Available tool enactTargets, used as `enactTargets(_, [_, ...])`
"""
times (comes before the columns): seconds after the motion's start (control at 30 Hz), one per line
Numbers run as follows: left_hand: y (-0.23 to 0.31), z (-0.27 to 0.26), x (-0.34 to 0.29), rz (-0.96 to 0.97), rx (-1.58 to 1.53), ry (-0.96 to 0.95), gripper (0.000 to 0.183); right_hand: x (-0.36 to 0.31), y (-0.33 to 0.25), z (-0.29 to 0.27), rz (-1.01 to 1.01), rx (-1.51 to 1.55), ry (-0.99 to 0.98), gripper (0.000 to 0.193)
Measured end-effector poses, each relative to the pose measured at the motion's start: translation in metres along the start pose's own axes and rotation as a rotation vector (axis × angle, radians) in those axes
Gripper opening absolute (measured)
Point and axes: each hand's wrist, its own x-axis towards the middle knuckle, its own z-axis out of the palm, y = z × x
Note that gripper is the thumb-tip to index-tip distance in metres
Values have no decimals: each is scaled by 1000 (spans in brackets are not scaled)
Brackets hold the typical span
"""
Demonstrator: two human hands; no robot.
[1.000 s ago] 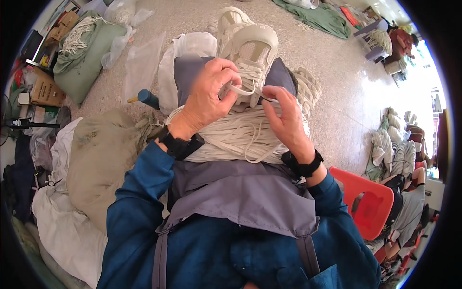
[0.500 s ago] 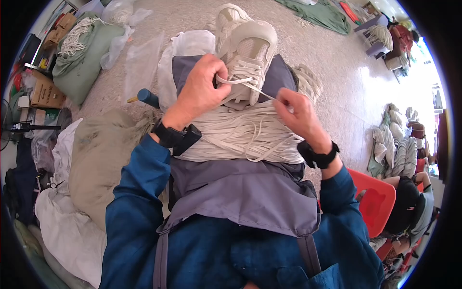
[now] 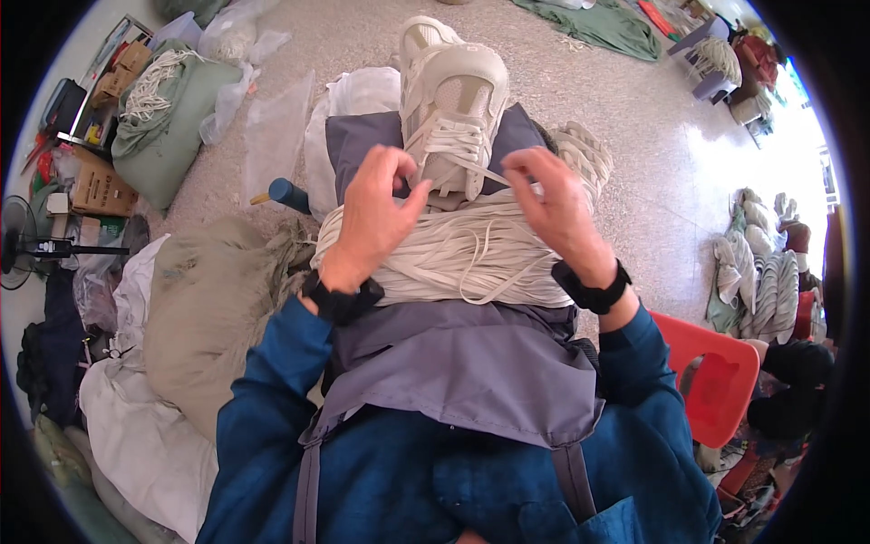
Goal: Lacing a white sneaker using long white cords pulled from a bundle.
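Cream lace-up sneaker (image 3: 468, 102), upper centre of frame, toe uppermost. Loose flat lace (image 3: 487, 172) slanting down-right off it to right hand (image 3: 564, 201), the nearer; fingers curled, pinch not discernible. Left hand (image 3: 370, 210) left of lace, thumb and fingers parted, gripping nothing visible.

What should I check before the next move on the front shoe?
1. Front shoe facing toe away: ok.
2. Left hand holding a lace: not ok; thumb and forefinger are apart, with none visible between them.
3. Lace reaching the right hand: ok.
4. Right hand's grip firm: cannot tell; fingers are blurred.
5. Second shoe fully visible: not ok; partly hidden behind the front one.
6. Lace bundle across the lap: ok.
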Motion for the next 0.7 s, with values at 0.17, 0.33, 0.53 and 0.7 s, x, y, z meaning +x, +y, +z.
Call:
enactTargets(0.17, [17,8,-43,-456,-727,18,39,15,-5,24,16,27,-93,10])
enactTargets(0.33, [24,12,-42,-765,-963,49,57,22,-10,24,226,241,-147,14])
enactTargets(0.53, [6,27,-38,-816,-807,42,45,31,-18,14,210,154,-241,14])
enactTargets(0.7, [10,29,-42,-557,-477,-201,20,38,-22,0,206,124,-343,16])
